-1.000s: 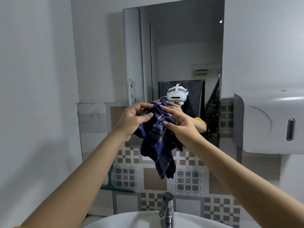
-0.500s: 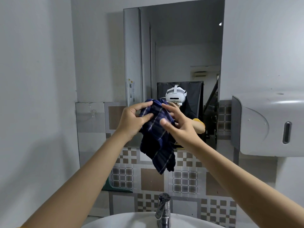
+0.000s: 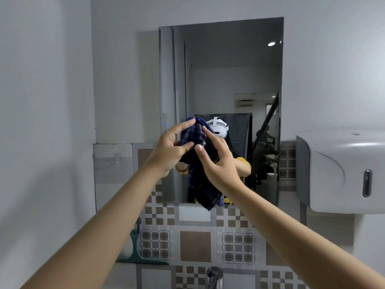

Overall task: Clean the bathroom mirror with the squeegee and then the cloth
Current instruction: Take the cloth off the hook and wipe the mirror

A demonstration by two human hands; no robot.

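Head view: at the frame's centre, both hands hold the dark blue checked cloth bunched in front of the lower mirror. The left hand has it in its grip, thumb and fingers round the folds; the right hand pinches it likewise. The green squeegee leans against the tiled wall, lower left.

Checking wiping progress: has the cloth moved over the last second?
Yes. The cloth has gone up against the mirror: its hanging end was well below the mirror's bottom edge, now about level with it.
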